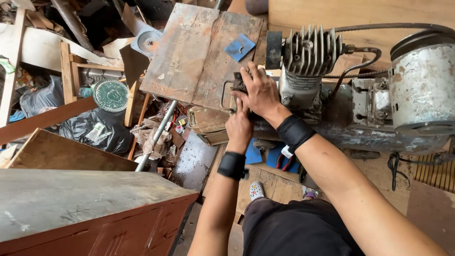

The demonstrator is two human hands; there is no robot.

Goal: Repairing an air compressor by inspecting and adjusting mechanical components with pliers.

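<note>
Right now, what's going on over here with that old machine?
A person stands over a worn grey air compressor with a finned metal cylinder head. The right hand presses on a small dark metal part at the compressor's left end, and the left hand reaches in just beneath it. A rusty flat metal sheet lies beside them, with a blue square plate on it.

daylight, soft and even, no hard shadows. brightest on the far right: pale wooden panel (360, 12) and the grey tank end (422, 87) read slightly washed. far left clutter falls into deep shade, black bags (95, 130) near lost in it. faint sheen on the wet metal sheet (194, 161) near centre. focus holds sharp on the finned cylinder (310, 52) and both forearms. wide lens bends straight edges at the frame borders; near cabinet top (71, 199) slightly soft, stretched.
</note>
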